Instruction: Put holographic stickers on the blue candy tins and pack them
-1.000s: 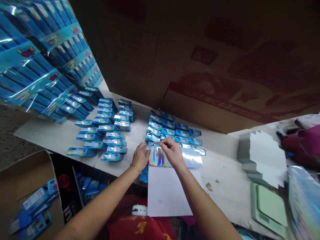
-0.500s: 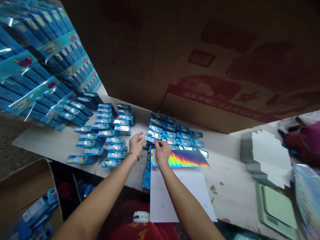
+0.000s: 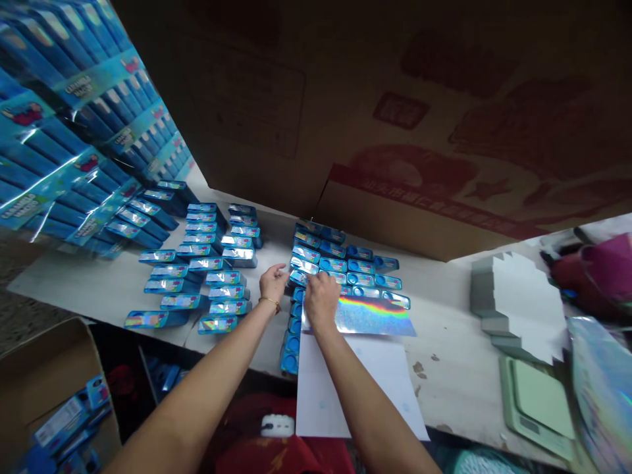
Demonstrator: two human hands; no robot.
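My left hand (image 3: pixel 273 284) hovers at the left end of a small blue box (image 3: pixel 297 277), its thumb and index finger apart and nothing visible between them. My right hand (image 3: pixel 322 300) bends over the right end of the same box, fingers closed together; whatever they pinch is hidden. Under the right wrist lies a shiny rainbow-reflecting sheet (image 3: pixel 372 316), folded up from or lying over a white sheet (image 3: pixel 365 388). Rows of similar blue boxes (image 3: pixel 332 264) stand on edge just beyond and beside my hands.
More blue boxes (image 3: pixel 224 293) stand to the left, near clear-wrapped stacks (image 3: pixel 64 164). A large brown carton (image 3: pixel 395 210) rises behind. At right are stacked grey-white card pieces (image 3: pixel 526 303) and a pale green scale (image 3: pixel 538 401). An open carton (image 3: pixel 54 368) sits low left.
My right hand has shifted slightly left and its fingers have curled over the box. My left fingertips have drawn a little closer together. The shiny sheet's reflection has turned bluer.
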